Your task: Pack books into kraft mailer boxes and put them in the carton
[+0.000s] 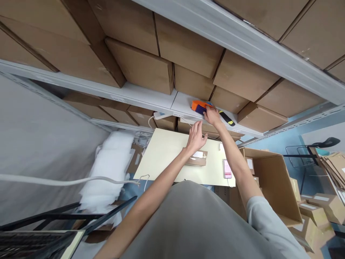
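My right hand [212, 116] reaches up to the grey shelf, its fingers round the near end of an orange and dark purple tape dispenser [198, 107]. Just right of that hand lies a black and yellow utility knife [226, 118]. My left hand [196, 137] is held over the cream table [164, 151], fingers stretched and thumb apart, with nothing in it. Below it a small cardboard box [196, 160] with a white label and tape sits on the table, partly covered by my left wrist and hand. A phone [227, 169] with a lit screen lies near my right forearm.
Large cardboard boxes [188, 43] fill the shelves [151, 95] ahead. An open carton [272, 183] stands right of the table, with smaller parcels [318, 212] beyond. White foam wrap [110, 162] is piled at left. A white cable [81, 178] crosses the left side.
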A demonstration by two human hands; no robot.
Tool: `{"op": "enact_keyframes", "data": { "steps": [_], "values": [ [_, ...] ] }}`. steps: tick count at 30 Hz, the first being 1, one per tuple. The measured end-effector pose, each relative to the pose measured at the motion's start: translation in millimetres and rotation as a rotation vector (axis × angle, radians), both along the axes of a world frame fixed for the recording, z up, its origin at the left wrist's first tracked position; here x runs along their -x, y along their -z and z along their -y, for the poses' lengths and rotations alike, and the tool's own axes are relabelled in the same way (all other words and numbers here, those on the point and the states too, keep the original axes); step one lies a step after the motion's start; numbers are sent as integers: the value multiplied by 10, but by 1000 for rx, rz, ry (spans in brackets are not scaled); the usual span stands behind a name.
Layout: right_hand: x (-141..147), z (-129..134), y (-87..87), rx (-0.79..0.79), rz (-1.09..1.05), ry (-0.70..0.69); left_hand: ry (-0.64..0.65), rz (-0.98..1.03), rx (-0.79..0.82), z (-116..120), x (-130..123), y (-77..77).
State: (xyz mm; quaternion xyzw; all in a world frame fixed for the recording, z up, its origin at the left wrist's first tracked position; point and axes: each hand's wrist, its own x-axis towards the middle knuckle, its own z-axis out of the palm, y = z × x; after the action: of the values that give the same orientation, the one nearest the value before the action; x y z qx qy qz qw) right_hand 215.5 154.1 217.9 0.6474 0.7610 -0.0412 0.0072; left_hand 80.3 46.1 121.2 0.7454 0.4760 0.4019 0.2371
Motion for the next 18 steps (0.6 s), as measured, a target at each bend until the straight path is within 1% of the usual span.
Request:
{"op": "enact_keyframes", "data": {
  "steps": [2, 4, 6, 8, 10, 11, 13, 15, 16, 18],
  "values": [
    [-21, 6, 70, -55, -25, 8, 3, -4, 36, 57, 75, 144],
    [-61, 129, 183, -153, -67, 44, 4, -11, 88, 143, 224, 358],
    [-113, 407, 361, -232, -121, 109, -20, -28, 174, 285, 454, 642],
    [-155, 836, 611, -237, -188, 182, -88, -58, 308, 484, 730, 954],
    [-166, 1355, 912, -164, -281, 252, -171, -103, 465, 711, 983, 1235],
    [-157, 1618, 1071, -107, -338, 291, -202, -121, 531, 819, 1078, 1349],
    [-112, 2088, 1377, 35, -451, 384, -231, -141, 626, 997, 1175, 1518],
    [-44, 2428, 1637, 167, -534, 489, -222, -143, 672, 1103, 1144, 1615],
    [-4, 2542, 1743, 216, -560, 537, -210, -140, 683, 1130, 1088, 1644],
    [80, 2665, 1905, 270, -580, 612, -188, -131, 684, 1147, 921, 1675]
  ]
}}
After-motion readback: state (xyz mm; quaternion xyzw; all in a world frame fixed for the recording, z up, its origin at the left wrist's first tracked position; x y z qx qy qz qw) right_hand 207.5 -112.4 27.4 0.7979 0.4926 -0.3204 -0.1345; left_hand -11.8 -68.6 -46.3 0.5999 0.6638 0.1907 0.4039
